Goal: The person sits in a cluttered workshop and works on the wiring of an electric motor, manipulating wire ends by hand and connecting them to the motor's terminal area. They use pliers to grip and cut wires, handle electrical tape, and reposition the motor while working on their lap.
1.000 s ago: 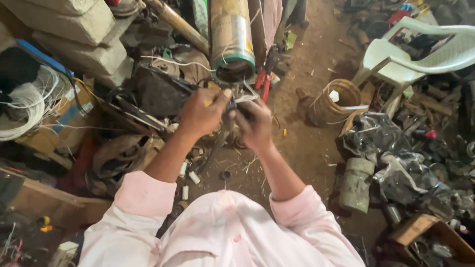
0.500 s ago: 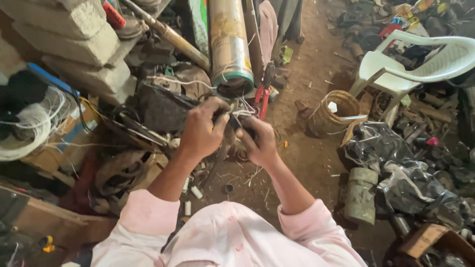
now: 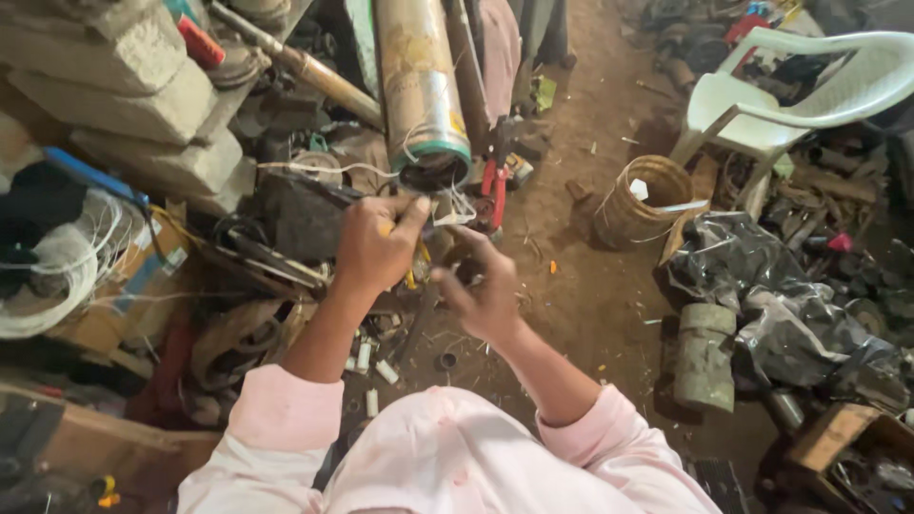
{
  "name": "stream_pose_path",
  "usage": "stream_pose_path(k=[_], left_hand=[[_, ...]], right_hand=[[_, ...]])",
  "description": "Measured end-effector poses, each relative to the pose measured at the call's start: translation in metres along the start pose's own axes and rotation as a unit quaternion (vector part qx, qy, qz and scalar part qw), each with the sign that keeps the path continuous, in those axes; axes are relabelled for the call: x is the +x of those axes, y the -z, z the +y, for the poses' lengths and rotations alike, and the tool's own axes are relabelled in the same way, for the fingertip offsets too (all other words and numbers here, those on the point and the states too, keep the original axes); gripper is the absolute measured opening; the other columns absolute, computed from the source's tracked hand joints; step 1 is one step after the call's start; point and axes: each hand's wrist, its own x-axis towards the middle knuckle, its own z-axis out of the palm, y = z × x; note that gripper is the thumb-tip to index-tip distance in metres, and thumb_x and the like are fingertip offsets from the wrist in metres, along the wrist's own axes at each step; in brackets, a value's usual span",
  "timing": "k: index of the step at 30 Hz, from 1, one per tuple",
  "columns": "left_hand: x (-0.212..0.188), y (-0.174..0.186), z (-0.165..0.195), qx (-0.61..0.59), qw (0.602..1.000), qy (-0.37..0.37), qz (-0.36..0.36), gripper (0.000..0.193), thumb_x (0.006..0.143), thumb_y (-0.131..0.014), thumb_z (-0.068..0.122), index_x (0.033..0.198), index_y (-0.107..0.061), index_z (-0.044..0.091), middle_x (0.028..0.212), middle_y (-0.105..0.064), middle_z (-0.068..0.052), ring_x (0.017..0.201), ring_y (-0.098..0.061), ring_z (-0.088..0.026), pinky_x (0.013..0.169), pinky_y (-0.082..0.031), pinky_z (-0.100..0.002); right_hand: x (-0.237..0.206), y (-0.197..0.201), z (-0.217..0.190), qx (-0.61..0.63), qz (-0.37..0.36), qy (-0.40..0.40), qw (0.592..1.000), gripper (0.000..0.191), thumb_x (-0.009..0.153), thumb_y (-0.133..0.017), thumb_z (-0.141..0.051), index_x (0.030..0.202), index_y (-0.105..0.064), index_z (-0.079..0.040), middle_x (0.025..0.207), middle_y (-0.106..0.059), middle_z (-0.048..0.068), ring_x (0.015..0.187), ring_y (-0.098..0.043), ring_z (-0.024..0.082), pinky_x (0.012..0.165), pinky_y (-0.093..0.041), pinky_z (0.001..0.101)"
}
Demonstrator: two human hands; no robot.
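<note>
Big metal cylinder [image 3: 419, 86] runs off top edge, green band near its open end. White chair [image 3: 790, 90] cut off at right. Left hand [image 3: 376, 246] pinches thin white wires [image 3: 457, 211] w/ thumb & fingers; right hand [image 3: 481, 293] blurred, grip can't be told.

Metal cylinder [image 3: 419, 86]: dull, rusted, yellowish patina, green band at rim. Thin wires [image 3: 452, 211] at left hand [image 3: 376, 246]: white plastic insulation, slightly glossy. Pliers [image 3: 495, 186]: red plastic grips, dark metal. Chair [image 3: 762, 95]: white moulded plastic, smooth, scuffed. Sheeting [image 3: 762, 295]: black plastic, glossy, crumpled. Blocks [image 3: 124, 86]: grey concrete, rough, matt. Basket [image 3: 643, 200]: woven, coarse. Floor [image 3: 590, 286]: packed dirt, matt. Sleeves [image 3: 286, 419]: pink cloth, soft.
</note>
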Motion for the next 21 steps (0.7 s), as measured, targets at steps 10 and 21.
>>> stream_pose_path(k=[10,21], left_hand=[[-0.021,0.006,-0.01,0.069,0.99,-0.122,-0.027,0.023,0.094,-0.066,0.015,0.112,-0.063,0.0,0.09,-0.066,-0.022,0.088,-0.066,-0.045,0.074,-0.051,-0.048],[-0.04,-0.002,-0.012,0.07,0.974,-0.216,0.015,0.023,0.083,-0.075,0.015,0.096,-0.061,0.001,0.099,-0.061,-0.018,0.085,-0.065,-0.043,0.072,-0.052,-0.048]], right_hand=[[0.018,0.011,0.052,-0.069,-0.022,0.115,0.991,0.018,0.087,-0.077,-0.006,0.103,-0.073,-0.002,0.086,-0.063,0.008,0.075,-0.06,0.02,0.066,-0.047,0.033],[0.027,0.046,0.028,0.162,-0.097,-0.075,0.979,0.022,0.099,-0.07,-0.014,0.114,-0.069,0.002,0.088,-0.065,-0.001,0.074,-0.055,0.002,0.062,-0.044,0.0218]])
